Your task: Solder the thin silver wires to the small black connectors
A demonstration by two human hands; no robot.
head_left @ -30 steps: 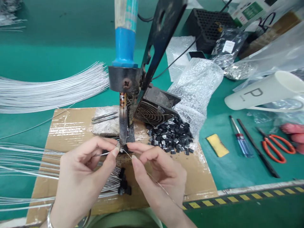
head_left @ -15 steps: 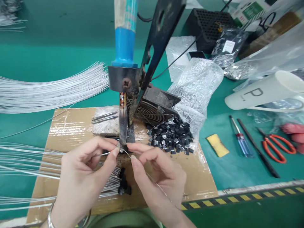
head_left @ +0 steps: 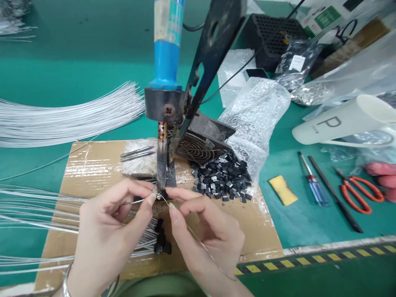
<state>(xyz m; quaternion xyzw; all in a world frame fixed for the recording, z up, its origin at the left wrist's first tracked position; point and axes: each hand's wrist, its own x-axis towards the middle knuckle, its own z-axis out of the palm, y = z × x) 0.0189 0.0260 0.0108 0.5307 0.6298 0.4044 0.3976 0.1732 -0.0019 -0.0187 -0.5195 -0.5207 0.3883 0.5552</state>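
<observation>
A blue-handled soldering iron (head_left: pixel 167 66) is clamped upright in a black metal stand (head_left: pixel 213 49), its tip pointing down between my hands. My left hand (head_left: pixel 111 227) is closed, thumb and forefinger pinching a thin grey wire (head_left: pixel 136 202) right at the tip. My right hand (head_left: pixel 207 231) is closed on a fine strand of solder wire (head_left: pixel 195 236), which runs from the tip back across the palm. Its forefinger reaches close to a small dark piece at the tip, mostly hidden by fingertips. Below lie wires ending in black connectors (head_left: pixel 162 241).
Loose black connectors (head_left: pixel 222 177) are heaped beside a fan (head_left: pixel 201 146) on the cardboard (head_left: pixel 247 231). A white wire bundle (head_left: pixel 71 117) lies left. At right are a yellow sponge (head_left: pixel 282 190), screwdriver (head_left: pixel 317 189), orange-handled pliers (head_left: pixel 360 194) and white mug (head_left: pixel 340 123).
The view has shifted slightly, so the iron and stand appear a little further right and lower. Both hands keep nearly the same pose at the tip.
</observation>
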